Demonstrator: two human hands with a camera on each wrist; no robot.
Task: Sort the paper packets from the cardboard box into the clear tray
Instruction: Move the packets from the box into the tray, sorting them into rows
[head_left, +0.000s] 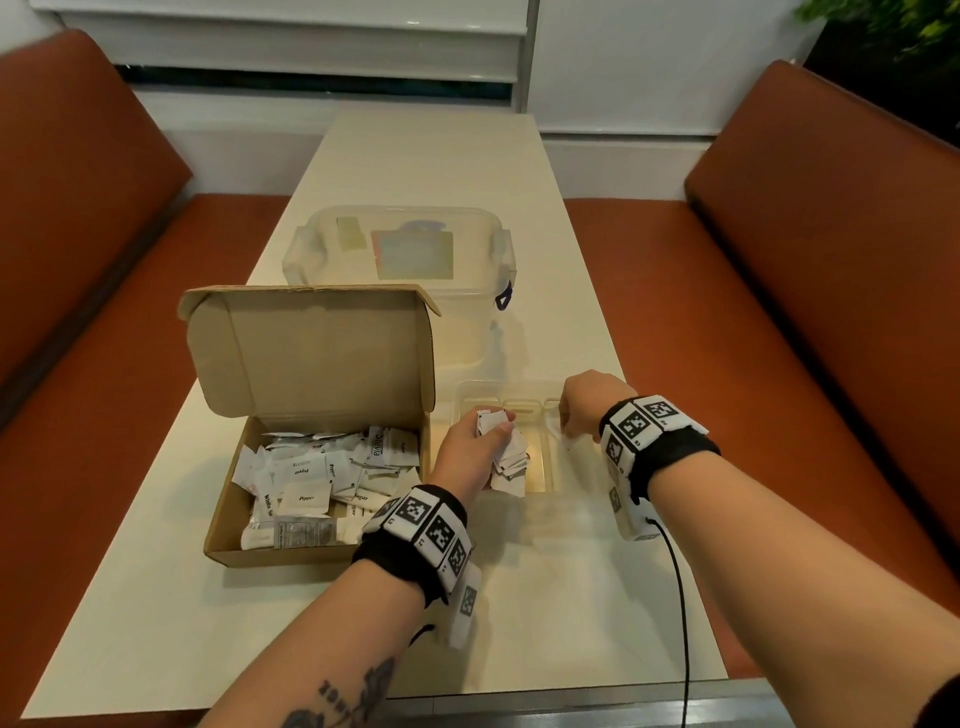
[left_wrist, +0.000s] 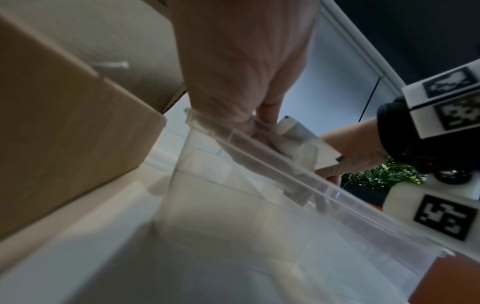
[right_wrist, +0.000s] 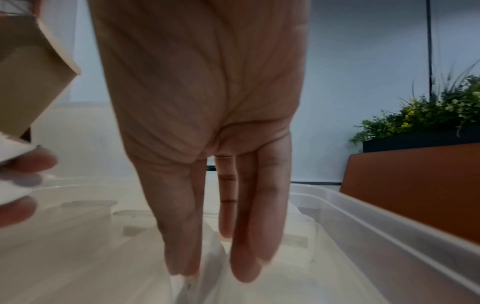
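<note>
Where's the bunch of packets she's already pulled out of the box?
In the head view, the bunch of packets is gripped in the left hand, over the clear tray, just right of the cardboard box.

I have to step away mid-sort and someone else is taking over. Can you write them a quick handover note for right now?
Left hand: grips a fanned bunch of packets over the clear tray.
Right hand: fingers point down into the tray's right end, at a single white packet; whether they pinch it is unclear.
Cardboard box: open, left of the tray, with many packets inside.
Done: at most a few packets placed.
Left: sort the held bunch, then the rest of the box.
</note>
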